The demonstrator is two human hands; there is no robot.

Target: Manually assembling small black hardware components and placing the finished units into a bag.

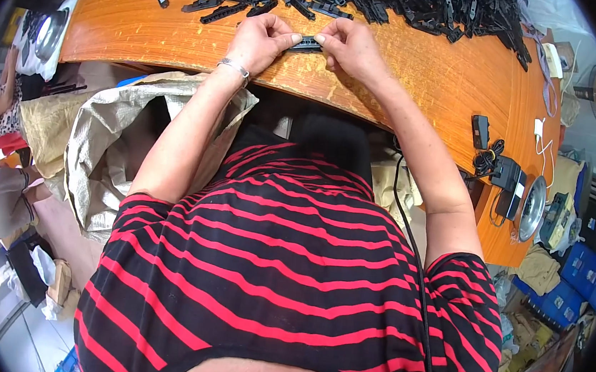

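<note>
You hold a slim, slotted black plastic strip (pixel 306 44) sideways between both hands, upper centre of the frame.
Its long axis runs roughly left to right, right end slightly higher in the frame; which end is the front, you cannot tell. Your left hand (pixel 260 43) and right hand (pixel 355 49) each pinch one end, thumb against finger, above the orange-brown wooden table (pixel 409 78). Far right, a pale label (pixel 519 190) is too small to read.
</note>
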